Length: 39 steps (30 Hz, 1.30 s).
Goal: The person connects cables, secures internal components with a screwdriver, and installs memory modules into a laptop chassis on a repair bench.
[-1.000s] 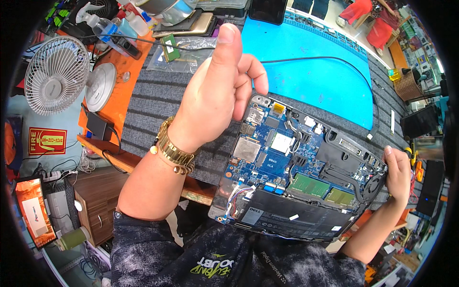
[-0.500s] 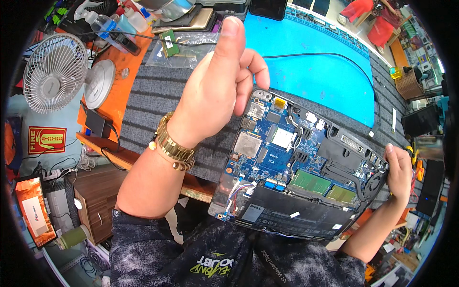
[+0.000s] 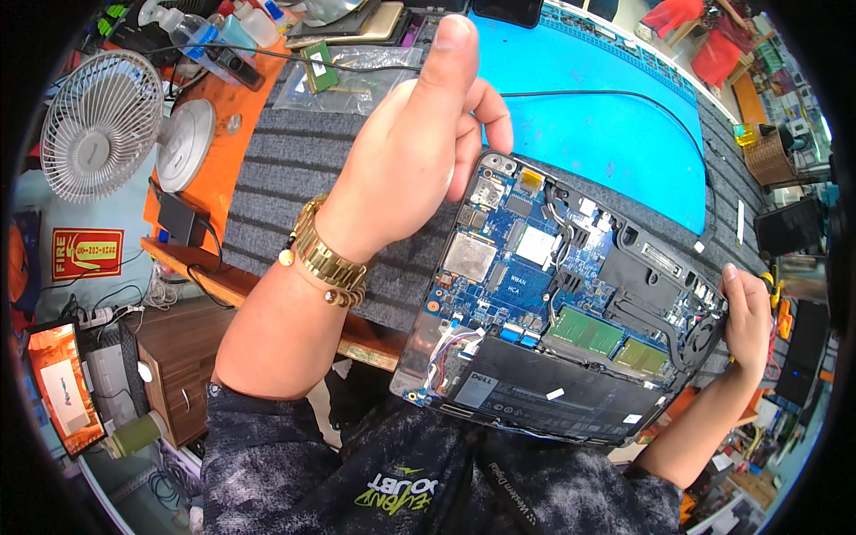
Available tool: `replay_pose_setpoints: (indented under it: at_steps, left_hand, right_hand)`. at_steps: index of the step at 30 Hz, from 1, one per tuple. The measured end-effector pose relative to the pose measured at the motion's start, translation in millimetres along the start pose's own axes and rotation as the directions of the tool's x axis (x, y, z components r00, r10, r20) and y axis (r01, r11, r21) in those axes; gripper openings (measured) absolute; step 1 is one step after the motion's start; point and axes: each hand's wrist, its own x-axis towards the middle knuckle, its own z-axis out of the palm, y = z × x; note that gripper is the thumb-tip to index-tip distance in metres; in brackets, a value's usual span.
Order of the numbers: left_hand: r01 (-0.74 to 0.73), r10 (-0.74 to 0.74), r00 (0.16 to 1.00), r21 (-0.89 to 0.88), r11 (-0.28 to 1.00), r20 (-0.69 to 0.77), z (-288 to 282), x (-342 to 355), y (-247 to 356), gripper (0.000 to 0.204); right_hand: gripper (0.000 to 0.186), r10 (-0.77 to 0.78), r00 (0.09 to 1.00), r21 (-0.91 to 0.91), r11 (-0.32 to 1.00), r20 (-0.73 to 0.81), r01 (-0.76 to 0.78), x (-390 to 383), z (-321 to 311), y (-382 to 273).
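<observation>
Crossing the blue mat (image 3: 588,147) beyond laptop (image 3: 571,308): cable (image 3: 580,92).

Shows, at the frame's left, an orange worktop (image 3: 219,185) carrying a white fan (image 3: 185,147), black adapter (image 3: 183,219) and, mid-frame, a grey striped mat (image 3: 294,192), overlaid by a blue mat (image 3: 588,125), upper right, and clear bag (image 3: 364,94), upper left.

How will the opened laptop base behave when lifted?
The laptop base is probably stiff: it looks unbent, right hand at one end. The broad battery likely weights its near edge. The exposed circuit board seems fragile, and thin wires might snag.
</observation>
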Motion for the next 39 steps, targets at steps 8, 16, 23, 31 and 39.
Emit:
replay_pose_setpoints:
  at_steps: [8, 16, 23, 31, 39]
  left_hand:
    - [0.090, -0.091, 0.996, -0.070, 0.994, -0.009, 0.5, -1.5, 0.1, 0.115]
    - [0.083, -0.083, 0.997, -0.057, 0.995, 0.001, 0.5, -0.6, -1.6, 0.114]
    - [0.115, -0.115, 0.993, -0.034, 0.993, 0.005, 1.4, 0.2, -1.2, 0.114]
    - [0.156, -0.156, 0.988, -0.024, 0.987, 0.010, 0.7, 0.5, -1.8, 0.113]
    - [0.148, -0.148, 0.989, -0.027, 0.989, -0.004, 1.5, 0.6, -3.9, 0.111]
  right_hand:
    - [0.058, 0.001, 1.000, -0.031, 1.000, -0.024, -0.002, -0.4, 1.5, 2.2]
    - [0.057, 0.012, 1.000, -0.020, 1.000, -0.009, -0.012, 1.6, 1.7, 2.8]
    - [0.057, 0.018, 1.000, -0.048, 0.999, 0.012, -0.018, 3.1, 1.3, 0.7]
    - [0.056, 0.012, 1.000, -0.075, 0.997, 0.009, -0.011, 4.9, 2.9, -5.8]
    - [0.056, 0.045, 0.998, -0.050, 0.998, 0.037, -0.044, 5.7, 4.2, -17.7]
